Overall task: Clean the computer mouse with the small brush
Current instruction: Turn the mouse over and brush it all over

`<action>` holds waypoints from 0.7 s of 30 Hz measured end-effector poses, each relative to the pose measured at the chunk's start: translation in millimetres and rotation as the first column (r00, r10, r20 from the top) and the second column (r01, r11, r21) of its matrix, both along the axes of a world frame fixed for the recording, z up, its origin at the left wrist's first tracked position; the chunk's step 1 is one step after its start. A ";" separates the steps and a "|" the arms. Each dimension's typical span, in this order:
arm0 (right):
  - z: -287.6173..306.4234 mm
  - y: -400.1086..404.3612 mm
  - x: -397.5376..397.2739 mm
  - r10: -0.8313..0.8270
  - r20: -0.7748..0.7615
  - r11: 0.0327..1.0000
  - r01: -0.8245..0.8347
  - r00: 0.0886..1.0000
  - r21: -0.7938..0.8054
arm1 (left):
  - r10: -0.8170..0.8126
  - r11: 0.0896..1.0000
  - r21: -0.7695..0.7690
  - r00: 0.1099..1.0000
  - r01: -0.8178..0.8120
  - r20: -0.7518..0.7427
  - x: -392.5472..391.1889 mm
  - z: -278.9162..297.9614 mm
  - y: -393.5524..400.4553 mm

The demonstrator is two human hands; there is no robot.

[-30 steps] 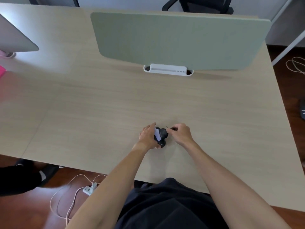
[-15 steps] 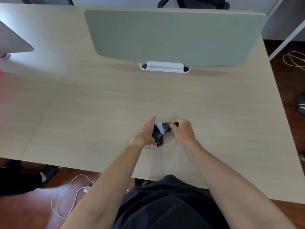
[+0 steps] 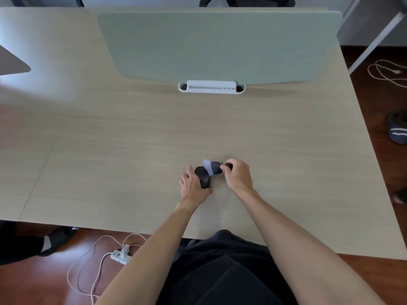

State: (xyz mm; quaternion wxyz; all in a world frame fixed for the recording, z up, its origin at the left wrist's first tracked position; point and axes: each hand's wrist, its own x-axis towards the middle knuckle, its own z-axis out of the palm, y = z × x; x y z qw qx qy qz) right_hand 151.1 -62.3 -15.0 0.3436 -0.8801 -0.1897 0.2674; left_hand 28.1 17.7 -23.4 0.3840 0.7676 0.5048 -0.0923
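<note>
One dark grey plastic computer mouse (image 3: 203,177) is seen lying on the pale wood-grain bench (image 3: 132,150), near its front edge and roughly in the middle. It is steadied by the left hand (image 3: 192,183), whose fingers are curled against the mouse's left side and rear. One small brush (image 3: 213,167), with a dark rounded body and a pale lilac fan of bristles, is pinched at its right end by the closed fingers of the right hand (image 3: 237,176); the bristles are laid against the far right part of the mouse. Both bare forearms are stretched out from the near edge of the bench. One sage-green rounded divider panel (image 3: 220,45) is stood upright further back, carried in one white plastic clamp base (image 3: 211,86). On the reddish wooden floor (image 3: 44,282) to the lower left, one white power strip (image 3: 120,256) with pale cables is seen.
</note>
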 end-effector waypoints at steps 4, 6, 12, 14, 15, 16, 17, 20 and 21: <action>8.0 -3.4 6.3 -0.088 0.012 0.992 0.087 0.996 0.093 | -0.002 1.000 0.011 1.000 0.002 -0.006 2.1 1.5 1.2; 13.1 -1.9 4.3 -0.016 -0.076 0.991 0.026 0.997 0.129 | 0.019 1.000 0.008 1.000 -0.020 0.007 2.8 2.4 1.8; 4.1 5.9 5.1 0.046 0.002 0.999 -0.046 0.999 0.028 | 0.041 0.999 0.012 0.997 -0.042 0.060 0.6 5.6 0.3; 5.4 6.2 10.3 0.007 0.061 0.999 -0.010 0.998 0.039 | 0.043 0.999 0.012 0.997 -0.044 0.069 -1.0 6.1 -0.6; 7.8 7.3 11.8 -0.004 0.065 0.998 0.000 0.998 0.056 | 0.045 0.999 0.015 0.996 -0.046 0.073 -1.1 6.4 -1.2; 9.9 8.8 12.9 -0.014 0.048 0.997 0.011 0.999 0.078 | 0.045 0.999 0.019 0.996 -0.046 0.077 -1.1 6.5 -1.5; 12.2 10.9 12.9 -0.010 0.015 0.995 0.008 1.000 0.096 | 0.046 0.999 0.021 0.996 -0.048 0.081 -1.1 6.9 -1.8; 12.2 15.1 9.6 0.088 -0.076 0.995 -0.085 0.993 0.044 | 0.057 0.998 0.010 0.994 -0.058 0.093 -1.1 8.0 -2.5; 8.8 15.0 9.7 0.097 -0.068 0.995 -0.096 0.993 0.010 | 0.058 0.998 0.007 0.994 -0.059 0.095 -1.1 8.5 -2.5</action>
